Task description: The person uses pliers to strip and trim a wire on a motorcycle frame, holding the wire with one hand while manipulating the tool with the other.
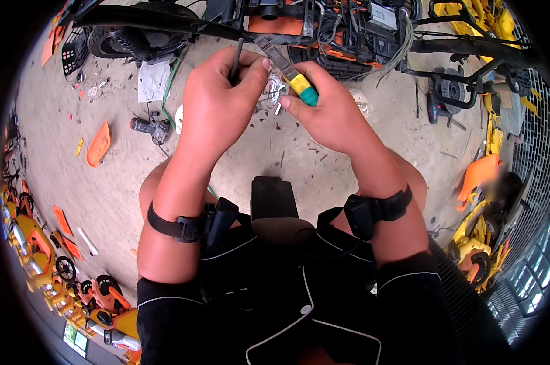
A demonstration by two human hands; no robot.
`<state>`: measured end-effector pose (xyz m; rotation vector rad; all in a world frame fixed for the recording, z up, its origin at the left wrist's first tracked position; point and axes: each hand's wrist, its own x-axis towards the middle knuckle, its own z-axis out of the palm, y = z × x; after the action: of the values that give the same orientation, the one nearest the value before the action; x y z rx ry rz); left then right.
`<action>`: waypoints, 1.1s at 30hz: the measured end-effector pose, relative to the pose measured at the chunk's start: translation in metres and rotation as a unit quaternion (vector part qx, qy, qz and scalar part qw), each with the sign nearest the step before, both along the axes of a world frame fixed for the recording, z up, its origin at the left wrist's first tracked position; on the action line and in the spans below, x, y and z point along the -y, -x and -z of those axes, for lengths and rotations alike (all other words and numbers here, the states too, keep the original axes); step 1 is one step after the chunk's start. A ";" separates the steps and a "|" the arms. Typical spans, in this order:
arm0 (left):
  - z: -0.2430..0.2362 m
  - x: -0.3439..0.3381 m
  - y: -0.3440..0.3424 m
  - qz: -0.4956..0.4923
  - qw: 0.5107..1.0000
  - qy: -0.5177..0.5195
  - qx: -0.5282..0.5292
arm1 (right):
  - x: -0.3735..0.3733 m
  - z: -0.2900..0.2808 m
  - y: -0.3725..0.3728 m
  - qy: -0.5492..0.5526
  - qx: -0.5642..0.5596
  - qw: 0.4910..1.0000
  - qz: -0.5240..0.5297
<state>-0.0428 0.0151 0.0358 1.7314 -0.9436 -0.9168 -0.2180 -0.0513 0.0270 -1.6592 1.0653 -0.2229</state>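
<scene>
My left hand (217, 100) is closed, with a thin black cable-like piece (236, 59) sticking up out of its curled fingers. Its thumb and index tip are pressed together near the grey metal end of a tool. That tool has a yellow and green handle (301, 85) and a long flat metal part pointing up and left; its exact kind is unclear. My right hand (329, 112) grips the handle between thumb and fingers. Both hands are held above the floor, just before a vehicle frame (208, 24) with exposed wiring. The lower end of the black piece is hidden in my left palm.
A cordless drill (152, 129), an orange panel (98, 143) and a white sheet (154, 81) lie on the floor at left. Shiny small parts (277, 88) sit below my hands. At right are another power tool (433, 103) and orange and yellow panels (478, 176). Several small vehicles line the left.
</scene>
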 end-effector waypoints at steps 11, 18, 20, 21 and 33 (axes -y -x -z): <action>-0.002 -0.002 -0.002 0.003 1.000 0.004 0.006 | -0.004 0.009 -0.006 0.100 -0.036 0.991 0.087; -0.003 -0.014 -0.016 -0.009 0.999 -0.018 -0.037 | 0.045 -0.008 0.026 -0.003 0.069 0.965 0.255; -0.003 -0.010 -0.018 -0.004 0.998 -0.009 -0.063 | 0.037 -0.005 0.026 -0.024 0.066 0.974 0.214; -0.001 -0.009 -0.019 -0.002 0.995 0.004 -0.096 | 0.033 -0.004 0.025 -0.012 0.056 0.983 0.172; 0.004 -0.004 -0.012 -0.014 0.989 0.008 -0.145 | 0.005 -0.006 0.017 0.043 -0.030 0.999 -0.002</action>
<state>-0.0304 0.0189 0.0321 1.5418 -0.7315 -1.1041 -0.2350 -0.0566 0.0331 -1.7544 1.1113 -0.2210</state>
